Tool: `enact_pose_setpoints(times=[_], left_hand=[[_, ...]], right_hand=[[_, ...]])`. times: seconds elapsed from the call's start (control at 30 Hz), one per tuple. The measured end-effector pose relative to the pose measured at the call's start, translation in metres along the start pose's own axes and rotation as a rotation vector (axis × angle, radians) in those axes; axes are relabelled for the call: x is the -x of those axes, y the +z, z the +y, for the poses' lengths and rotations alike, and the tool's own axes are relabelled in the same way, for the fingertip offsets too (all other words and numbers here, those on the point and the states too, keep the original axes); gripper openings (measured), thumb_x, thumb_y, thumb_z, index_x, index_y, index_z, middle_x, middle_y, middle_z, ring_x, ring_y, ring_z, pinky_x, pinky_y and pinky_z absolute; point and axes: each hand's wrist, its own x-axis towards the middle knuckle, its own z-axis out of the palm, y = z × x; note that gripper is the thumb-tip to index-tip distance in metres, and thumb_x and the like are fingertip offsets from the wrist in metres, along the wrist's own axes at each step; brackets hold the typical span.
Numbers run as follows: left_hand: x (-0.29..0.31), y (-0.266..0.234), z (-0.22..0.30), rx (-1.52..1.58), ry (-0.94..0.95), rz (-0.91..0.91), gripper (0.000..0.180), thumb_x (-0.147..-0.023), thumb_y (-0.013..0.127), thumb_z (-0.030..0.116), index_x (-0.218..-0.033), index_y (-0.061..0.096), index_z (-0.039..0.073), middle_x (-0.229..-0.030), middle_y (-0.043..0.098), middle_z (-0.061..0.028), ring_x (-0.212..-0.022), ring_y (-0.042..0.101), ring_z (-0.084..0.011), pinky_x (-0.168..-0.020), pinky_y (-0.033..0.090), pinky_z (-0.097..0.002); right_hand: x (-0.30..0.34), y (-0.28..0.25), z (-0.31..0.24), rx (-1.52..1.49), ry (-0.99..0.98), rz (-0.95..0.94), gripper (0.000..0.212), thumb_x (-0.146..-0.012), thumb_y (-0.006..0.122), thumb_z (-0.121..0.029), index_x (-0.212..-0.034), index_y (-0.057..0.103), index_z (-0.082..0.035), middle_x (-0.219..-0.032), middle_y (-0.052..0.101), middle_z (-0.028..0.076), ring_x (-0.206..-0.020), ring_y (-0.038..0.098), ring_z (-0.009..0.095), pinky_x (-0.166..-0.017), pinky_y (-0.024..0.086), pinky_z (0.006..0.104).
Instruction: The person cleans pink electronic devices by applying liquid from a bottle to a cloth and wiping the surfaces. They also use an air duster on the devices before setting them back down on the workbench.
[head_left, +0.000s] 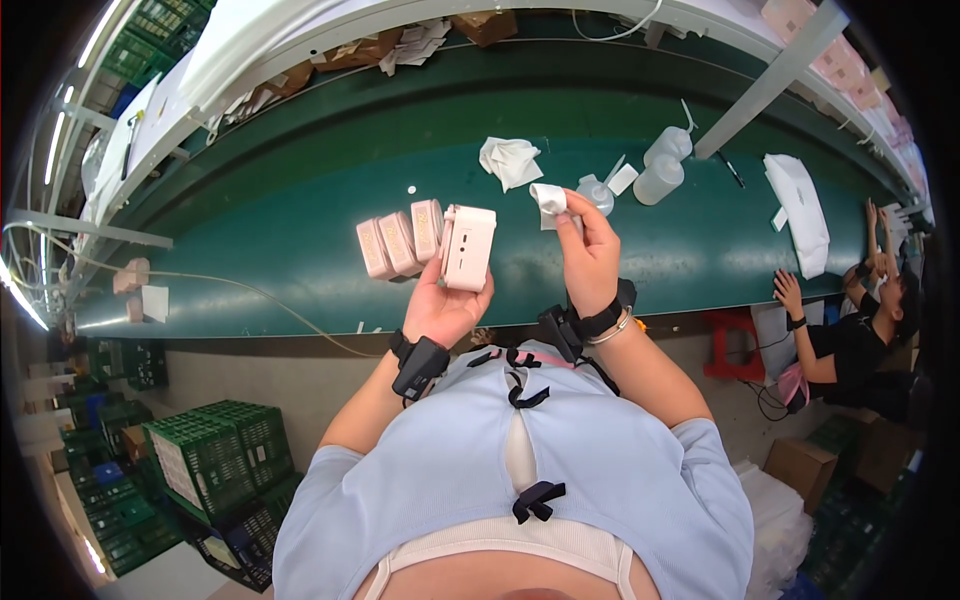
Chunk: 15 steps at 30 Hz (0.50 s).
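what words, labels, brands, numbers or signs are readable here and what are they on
No text is clear enough to quote.
Three pink cases: gold-coloured marks on top, too small and blurred to read.
Pale pink device in the left hand: small dark marks or openings, no readable lettering.
White package: no readable print.

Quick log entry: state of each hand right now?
Left hand: closed around a pale pink boxy device.
Right hand: closed, pinching a white cloth between thumb and fingers.
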Motion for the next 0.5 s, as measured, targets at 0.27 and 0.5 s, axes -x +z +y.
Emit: enact_pose_setpoints(times=[0.27,0.5], left_hand=[[-0.002,-0.014,0.009,0.077,-0.149,-0.031,0.039,-0.097,0.057,0.032,-0.127,0.056,0.008,-0.125,0.060,-0.0119,-0.114,0.057,-0.0283,-0.100,0.047,-0.0416],[0.007,-0.013,0.033,-0.443,0.072,-0.190,0.042,-0.099,0.054,0.035,-0.133,0.053,0.012,-0.127,0.061,-0.0095,-0.119,0.056,-0.0258,-0.101,0.046,-0.0417]], right_hand=[[0.015,0.038,-0.011,0.583,-0.571,-0.279,0.024,-0.087,0.063,-0.006,-0.110,0.063,0.003,-0.123,0.061,0.018,-0.117,0.059,0.032,-0.102,0.045,0.0386],[0.055,0.013,0.036,0.502,-0.835,-0.804,0.024,-0.080,0.060,-0.001,-0.103,0.065,-0.003,-0.124,0.063,0.012,-0.120,0.058,0.029,-0.104,0.045,0.0450]])
